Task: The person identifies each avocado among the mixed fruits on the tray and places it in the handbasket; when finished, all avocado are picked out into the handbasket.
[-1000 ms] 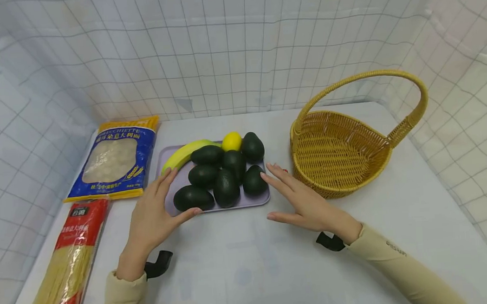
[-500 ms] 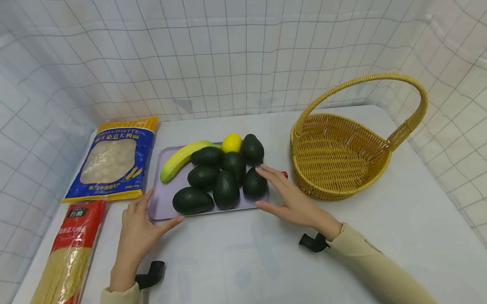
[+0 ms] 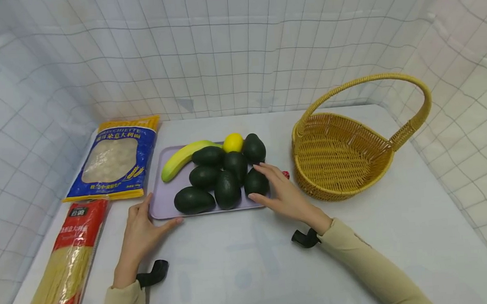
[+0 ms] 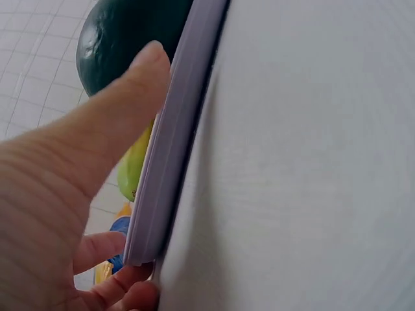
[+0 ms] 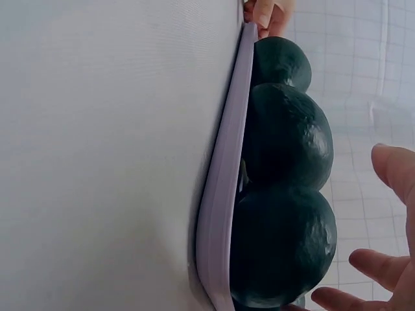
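Observation:
A lilac tray (image 3: 162,201) bears several dark green avocados, a banana (image 3: 183,159) and a lemon (image 3: 233,142). My left hand (image 3: 139,235) holds its near left corner. In the left wrist view the thumb (image 4: 139,81) lies along the front rim, with fingertips (image 4: 133,278) curled at the corner. My right hand (image 3: 290,198) hovers over the tray's right end, fingers spread about the front right avocado (image 3: 254,185). The right wrist view shows air between those fingers (image 5: 382,267) and that avocado.
A wicker basket (image 3: 342,190) with a tall handle stands to the right. On the left lie a blue bag of orecchiette (image 3: 112,160) and a red-ended pack of spaghetti (image 3: 68,260). A small red object (image 3: 286,174) shows between tray and basket. Grid-patterned sheeting surrounds the white table.
My left hand has moved left and down from over the tray to its front left corner. My right hand has shifted left, closer around the front right avocado.

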Demonstrator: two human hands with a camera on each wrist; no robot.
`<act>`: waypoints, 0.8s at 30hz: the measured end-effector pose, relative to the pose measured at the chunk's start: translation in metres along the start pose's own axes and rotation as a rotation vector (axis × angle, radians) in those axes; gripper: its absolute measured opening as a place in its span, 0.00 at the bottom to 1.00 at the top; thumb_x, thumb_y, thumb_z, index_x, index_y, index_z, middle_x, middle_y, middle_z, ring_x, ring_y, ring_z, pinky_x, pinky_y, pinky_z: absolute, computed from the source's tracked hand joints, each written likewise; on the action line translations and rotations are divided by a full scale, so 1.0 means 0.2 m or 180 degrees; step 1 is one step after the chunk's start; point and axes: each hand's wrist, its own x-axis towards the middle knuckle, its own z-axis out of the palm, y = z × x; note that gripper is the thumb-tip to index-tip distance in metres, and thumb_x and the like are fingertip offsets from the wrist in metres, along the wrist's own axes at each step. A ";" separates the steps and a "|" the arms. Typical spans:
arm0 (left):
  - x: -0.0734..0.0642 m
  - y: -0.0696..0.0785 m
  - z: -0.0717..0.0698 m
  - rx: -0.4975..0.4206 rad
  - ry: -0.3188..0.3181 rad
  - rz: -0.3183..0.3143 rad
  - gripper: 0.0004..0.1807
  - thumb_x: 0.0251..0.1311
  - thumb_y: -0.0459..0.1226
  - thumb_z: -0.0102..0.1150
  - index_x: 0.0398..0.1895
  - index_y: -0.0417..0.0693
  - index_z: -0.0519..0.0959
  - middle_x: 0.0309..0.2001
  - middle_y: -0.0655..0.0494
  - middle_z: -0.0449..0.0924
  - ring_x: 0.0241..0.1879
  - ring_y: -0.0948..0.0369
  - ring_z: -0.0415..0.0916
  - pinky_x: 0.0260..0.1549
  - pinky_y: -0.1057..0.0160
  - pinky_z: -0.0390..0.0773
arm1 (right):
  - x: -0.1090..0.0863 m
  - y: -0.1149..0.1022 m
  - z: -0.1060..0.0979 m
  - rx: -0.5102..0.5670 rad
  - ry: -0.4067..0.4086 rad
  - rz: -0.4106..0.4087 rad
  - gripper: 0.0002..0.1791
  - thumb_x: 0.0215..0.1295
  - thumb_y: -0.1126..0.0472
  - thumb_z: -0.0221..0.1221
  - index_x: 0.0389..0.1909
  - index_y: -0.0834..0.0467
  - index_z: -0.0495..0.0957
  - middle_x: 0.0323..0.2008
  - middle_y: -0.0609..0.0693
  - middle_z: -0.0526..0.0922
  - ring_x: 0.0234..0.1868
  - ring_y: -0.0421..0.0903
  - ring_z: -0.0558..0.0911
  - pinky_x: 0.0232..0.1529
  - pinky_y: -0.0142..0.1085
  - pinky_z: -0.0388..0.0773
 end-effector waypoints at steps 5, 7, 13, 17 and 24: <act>0.01 -0.02 0.01 0.0007 0.0104 0.0016 0.60 0.45 0.62 0.67 0.72 0.37 0.51 0.52 0.32 0.59 0.44 0.42 0.62 0.43 0.44 0.66 | 0.02 0.00 0.02 -0.0194 0.0085 0.0019 0.42 0.58 0.41 0.63 0.70 0.52 0.60 0.68 0.58 0.57 0.64 0.53 0.64 0.59 0.51 0.62; 0.01 -0.03 0.02 0.0014 0.0141 0.0006 0.59 0.45 0.62 0.67 0.72 0.38 0.52 0.50 0.34 0.60 0.42 0.44 0.62 0.39 0.47 0.67 | 0.03 0.00 0.03 -0.0309 0.0134 0.0012 0.42 0.57 0.41 0.64 0.69 0.53 0.61 0.66 0.58 0.59 0.62 0.53 0.66 0.58 0.50 0.64; 0.02 -0.05 0.02 0.0037 0.0228 0.0004 0.58 0.44 0.62 0.67 0.72 0.41 0.54 0.46 0.37 0.62 0.38 0.46 0.62 0.34 0.52 0.66 | 0.06 -0.02 0.05 -0.0537 0.0229 0.0081 0.44 0.52 0.39 0.67 0.67 0.53 0.64 0.62 0.56 0.63 0.57 0.53 0.70 0.52 0.50 0.69; 0.02 -0.05 0.03 0.0032 0.0235 -0.0007 0.57 0.44 0.61 0.68 0.72 0.42 0.55 0.46 0.37 0.62 0.38 0.47 0.63 0.34 0.52 0.66 | 0.07 -0.02 0.06 -0.0690 0.0230 0.0185 0.44 0.50 0.37 0.67 0.66 0.53 0.66 0.61 0.57 0.65 0.54 0.53 0.73 0.49 0.50 0.71; 0.02 -0.06 0.03 0.0052 0.0244 -0.0009 0.57 0.44 0.62 0.67 0.72 0.42 0.55 0.45 0.38 0.63 0.38 0.47 0.63 0.33 0.53 0.66 | 0.08 -0.01 0.08 -0.0934 0.0237 0.0285 0.44 0.48 0.36 0.68 0.64 0.51 0.67 0.60 0.58 0.66 0.50 0.55 0.75 0.45 0.49 0.73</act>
